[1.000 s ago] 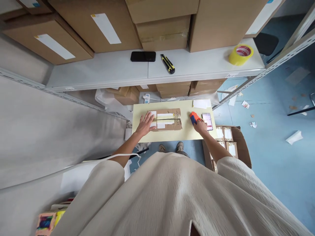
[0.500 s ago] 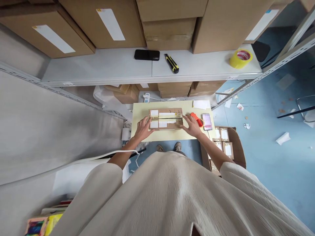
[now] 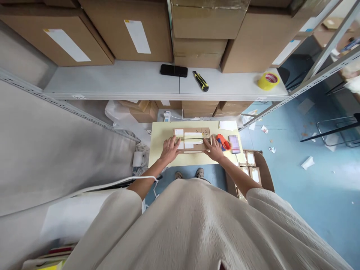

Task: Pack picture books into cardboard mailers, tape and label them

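A small cardboard box [image 3: 198,130] lies on the pale yellow table [image 3: 159,131], with white labels and a strip of clear tape along its top. My left hand [image 3: 170,150] grips its left end, fingers over the top edge and thumb near the front. At the opposite end, my right hand [image 3: 214,151] holds the box the same way. Right beside my right hand is a red and blue tape dispenser [image 3: 222,142]. A phone with a blurred screen [image 3: 234,144] lies just past it, and white paper [image 3: 228,125] rests at the table's back right.
Above the table's far side runs a grey shelf [image 3: 118,80] with large cartons [image 3: 146,45], a black phone [image 3: 173,70], a yellow-black utility knife [image 3: 200,81] and a yellow tape roll [image 3: 268,81]. An open carton [image 3: 266,170] of small labelled boxes stands right of the table. A white cable [image 3: 112,183] crosses at left.
Both hands have closed in on the ends of the box; the right hand has moved inward onto its top corner. The camera view has shifted slightly.
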Demonstrator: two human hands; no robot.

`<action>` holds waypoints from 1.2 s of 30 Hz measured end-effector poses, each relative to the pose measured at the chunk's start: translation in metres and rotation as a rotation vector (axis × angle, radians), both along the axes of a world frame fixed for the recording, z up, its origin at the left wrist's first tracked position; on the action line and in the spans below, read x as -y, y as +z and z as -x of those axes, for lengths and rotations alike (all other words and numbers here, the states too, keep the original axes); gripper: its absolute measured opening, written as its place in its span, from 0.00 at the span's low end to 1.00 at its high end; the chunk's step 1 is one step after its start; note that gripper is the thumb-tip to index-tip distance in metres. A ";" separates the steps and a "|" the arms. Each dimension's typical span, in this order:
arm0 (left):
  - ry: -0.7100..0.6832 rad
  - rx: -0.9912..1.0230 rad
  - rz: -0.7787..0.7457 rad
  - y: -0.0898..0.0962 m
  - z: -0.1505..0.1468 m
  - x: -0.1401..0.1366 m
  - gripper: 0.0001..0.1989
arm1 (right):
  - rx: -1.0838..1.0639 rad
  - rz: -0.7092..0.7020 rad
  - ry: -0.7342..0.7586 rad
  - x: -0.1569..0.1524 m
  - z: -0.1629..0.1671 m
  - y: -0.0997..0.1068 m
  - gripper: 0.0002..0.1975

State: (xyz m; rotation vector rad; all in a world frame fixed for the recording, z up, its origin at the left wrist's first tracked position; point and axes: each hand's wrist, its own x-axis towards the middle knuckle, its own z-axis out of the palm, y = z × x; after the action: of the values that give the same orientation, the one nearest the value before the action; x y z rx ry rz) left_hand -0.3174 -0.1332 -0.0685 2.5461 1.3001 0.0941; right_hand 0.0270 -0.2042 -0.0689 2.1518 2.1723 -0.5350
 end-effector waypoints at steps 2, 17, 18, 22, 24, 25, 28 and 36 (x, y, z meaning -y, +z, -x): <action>0.060 0.019 -0.023 0.003 -0.001 0.000 0.37 | -0.022 -0.005 -0.036 -0.002 0.002 0.003 0.42; 0.350 0.350 0.002 0.013 -0.015 -0.046 0.24 | -0.252 -0.190 -0.269 -0.040 0.006 0.033 0.30; 0.357 0.363 -0.006 0.015 -0.013 -0.049 0.24 | -0.261 -0.199 -0.279 -0.043 0.006 0.035 0.30; 0.373 0.330 0.001 0.015 -0.010 -0.054 0.28 | -0.286 -0.150 -0.341 -0.061 0.009 0.034 0.32; 0.373 0.278 0.014 0.010 -0.014 -0.050 0.32 | -0.303 -0.126 -0.353 -0.070 0.013 0.027 0.34; 0.364 0.245 0.020 0.008 -0.017 -0.047 0.33 | -0.311 -0.118 -0.348 -0.074 0.015 0.023 0.36; 0.263 0.123 0.037 -0.001 -0.033 -0.034 0.37 | -0.352 -0.083 -0.276 -0.083 0.021 0.008 0.40; 0.058 0.017 0.129 -0.022 -0.063 -0.022 0.35 | -0.506 -0.077 -0.239 -0.066 -0.007 -0.018 0.29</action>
State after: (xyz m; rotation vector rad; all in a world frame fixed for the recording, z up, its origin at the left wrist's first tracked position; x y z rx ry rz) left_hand -0.2546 -0.1109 -0.0908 2.3962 1.3290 0.0422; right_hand 0.0336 -0.1385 -0.0873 2.5607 2.1813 -1.1385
